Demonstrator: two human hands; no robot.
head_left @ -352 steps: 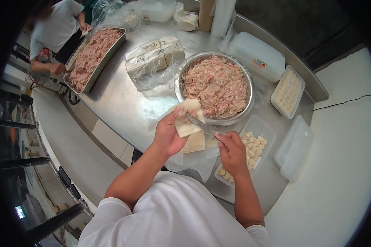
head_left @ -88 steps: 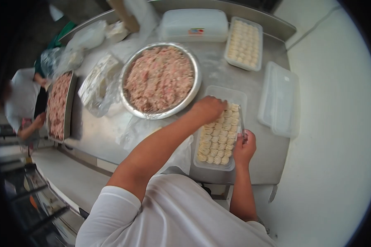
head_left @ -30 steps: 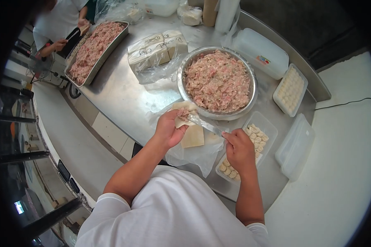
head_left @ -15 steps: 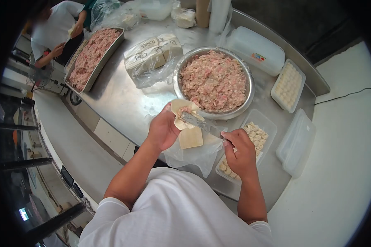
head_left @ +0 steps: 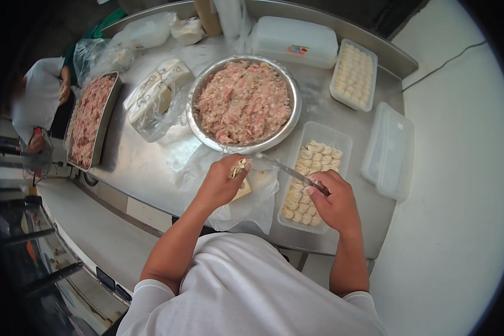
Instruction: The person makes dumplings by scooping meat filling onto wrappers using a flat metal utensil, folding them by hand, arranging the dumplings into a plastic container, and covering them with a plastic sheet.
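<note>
My left hand is closed around a dumpling, whose gathered pale wrapper shows between thumb and fingers. In my right hand is a spatula with a flat metal blade, its tip pointing left toward the bowl's near rim. Below and right of my left hand, a stack of square wrappers lies on a plastic sheet, partly covered by the hand. A metal bowl heaped with minced meat filling stands just beyond both hands. Rows of dumplings fill a plastic container beneath my right hand.
A second container of dumplings sits at the back right, near clear lids. Behind the bowl is a large plastic box. Left are wrapped packages and a meat-filled tray. Another person stands at far left.
My left hand has closed the open wrapper around its filling. The spatula has come out of the wrapper and moved right. The view has turned and shifted right.
</note>
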